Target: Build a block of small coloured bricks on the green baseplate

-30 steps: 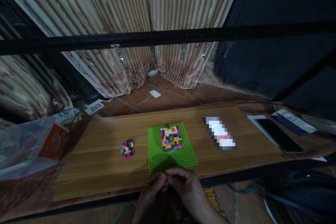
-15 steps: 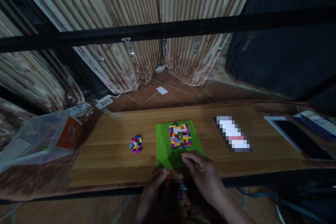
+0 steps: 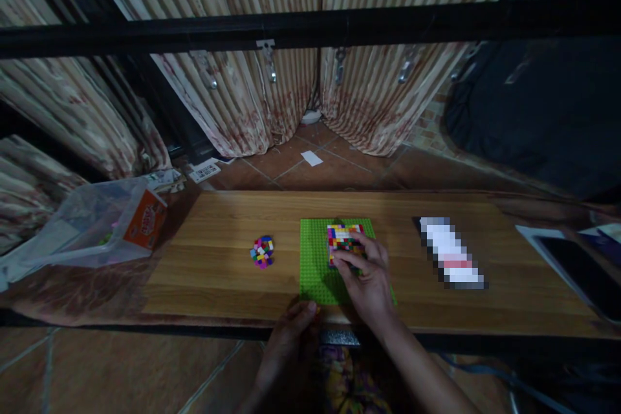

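A block of small multicoloured building bricks (image 3: 345,229) stands on a green studded baseplate (image 3: 314,272). Over its front part reaches my right hand (image 3: 366,272). Thumb and index finger come together at the block's front left, and the other fingers stretch across its right side. What lies between the fingertips is too small and covered to make out. My left hand (image 3: 294,326) is closed at the table's front edge, just below the baseplate. A bit of orange-yellow building brick (image 3: 317,310) shows at its thumb tip; the rest of that hand's contents is hidden.
Loose bricks (image 3: 262,252) lie in a small pile left of the baseplate on the wooden tabletop (image 3: 218,278). A pixelated phone-like object (image 3: 451,252) lies to the right. A clear plastic bin (image 3: 107,213) sits at far left, a dark tablet-like slab (image 3: 579,272) at far right.
My right hand has moved forward from the baseplate's front part onto the brick block, now covering part of it. My left hand stays near the table edge. The camera view has shifted.
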`<state>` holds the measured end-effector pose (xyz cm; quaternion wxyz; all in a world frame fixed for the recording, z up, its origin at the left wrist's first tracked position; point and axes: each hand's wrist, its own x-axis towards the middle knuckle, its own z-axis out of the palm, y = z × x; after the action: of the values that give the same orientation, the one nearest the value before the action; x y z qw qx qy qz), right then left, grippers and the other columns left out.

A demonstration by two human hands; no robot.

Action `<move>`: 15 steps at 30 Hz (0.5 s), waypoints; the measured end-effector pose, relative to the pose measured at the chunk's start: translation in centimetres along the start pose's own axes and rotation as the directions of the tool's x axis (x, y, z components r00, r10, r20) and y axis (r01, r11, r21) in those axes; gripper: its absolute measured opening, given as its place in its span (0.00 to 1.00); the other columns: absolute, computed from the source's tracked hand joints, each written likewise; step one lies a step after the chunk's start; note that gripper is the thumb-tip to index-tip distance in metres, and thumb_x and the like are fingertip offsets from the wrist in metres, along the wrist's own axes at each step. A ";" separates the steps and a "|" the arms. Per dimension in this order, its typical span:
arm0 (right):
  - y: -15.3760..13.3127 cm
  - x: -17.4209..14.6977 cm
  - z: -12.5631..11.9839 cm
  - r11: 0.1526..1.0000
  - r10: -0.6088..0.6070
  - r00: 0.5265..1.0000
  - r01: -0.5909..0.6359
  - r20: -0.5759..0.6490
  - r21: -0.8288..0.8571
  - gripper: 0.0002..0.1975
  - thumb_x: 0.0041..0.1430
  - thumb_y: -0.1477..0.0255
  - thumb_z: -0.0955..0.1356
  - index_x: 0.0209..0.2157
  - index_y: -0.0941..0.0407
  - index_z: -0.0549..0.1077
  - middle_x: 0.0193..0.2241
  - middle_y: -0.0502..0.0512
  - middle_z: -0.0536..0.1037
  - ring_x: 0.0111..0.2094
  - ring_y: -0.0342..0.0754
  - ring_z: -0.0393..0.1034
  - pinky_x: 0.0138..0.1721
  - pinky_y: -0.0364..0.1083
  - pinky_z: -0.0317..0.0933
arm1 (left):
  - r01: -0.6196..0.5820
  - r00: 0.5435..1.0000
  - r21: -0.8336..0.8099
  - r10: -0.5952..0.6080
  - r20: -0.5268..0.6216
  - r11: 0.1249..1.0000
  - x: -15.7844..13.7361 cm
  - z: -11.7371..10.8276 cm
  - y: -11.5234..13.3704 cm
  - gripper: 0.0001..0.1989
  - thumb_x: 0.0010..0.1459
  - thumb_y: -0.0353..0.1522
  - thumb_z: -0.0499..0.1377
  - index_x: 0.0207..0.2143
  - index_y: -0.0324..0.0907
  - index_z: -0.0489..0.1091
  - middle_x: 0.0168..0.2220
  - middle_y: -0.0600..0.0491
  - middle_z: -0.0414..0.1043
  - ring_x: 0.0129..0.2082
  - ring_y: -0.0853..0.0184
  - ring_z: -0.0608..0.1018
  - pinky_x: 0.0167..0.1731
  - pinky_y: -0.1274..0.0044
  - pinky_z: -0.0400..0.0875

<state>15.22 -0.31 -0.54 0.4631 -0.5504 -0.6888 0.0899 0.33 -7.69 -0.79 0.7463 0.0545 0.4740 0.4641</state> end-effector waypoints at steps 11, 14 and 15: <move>0.3 0.0 0.6 0.999 0.035 0.997 -0.034 -0.063 0.018 0.06 0.53 0.72 0.69 0.30 0.47 0.78 0.49 0.52 0.69 0.50 0.53 0.61 0.50 0.57 0.54 | -0.004 1.000 -0.018 0.004 -0.015 1.000 0.0 0.1 -0.1 0.16 0.37 0.36 0.71 0.23 0.37 0.68 0.19 0.60 0.61 0.16 0.81 0.60 0.16 0.86 0.52; 0.2 0.0 0.5 1.000 -0.007 0.998 0.008 -0.065 0.017 0.07 0.53 0.74 0.68 0.31 0.47 0.78 0.49 0.52 0.69 0.50 0.52 0.61 0.50 0.56 0.55 | -0.026 1.000 -0.029 0.026 -0.017 0.999 0.0 0.2 -0.2 0.15 0.38 0.34 0.70 0.22 0.37 0.68 0.19 0.60 0.61 0.18 0.81 0.62 0.18 0.87 0.55; 0.2 -0.1 0.4 1.000 -0.020 0.998 0.021 -0.060 0.021 0.08 0.53 0.74 0.68 0.31 0.47 0.78 0.49 0.51 0.69 0.50 0.52 0.61 0.50 0.56 0.56 | -0.026 0.999 -0.032 0.025 -0.022 0.999 0.0 0.2 -0.2 0.15 0.38 0.34 0.70 0.22 0.36 0.68 0.19 0.60 0.62 0.18 0.81 0.62 0.18 0.87 0.55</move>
<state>15.04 -0.14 -0.89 0.4904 -0.5408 -0.6792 0.0760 0.59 -7.74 -0.79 0.7361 0.0434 0.4735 0.4817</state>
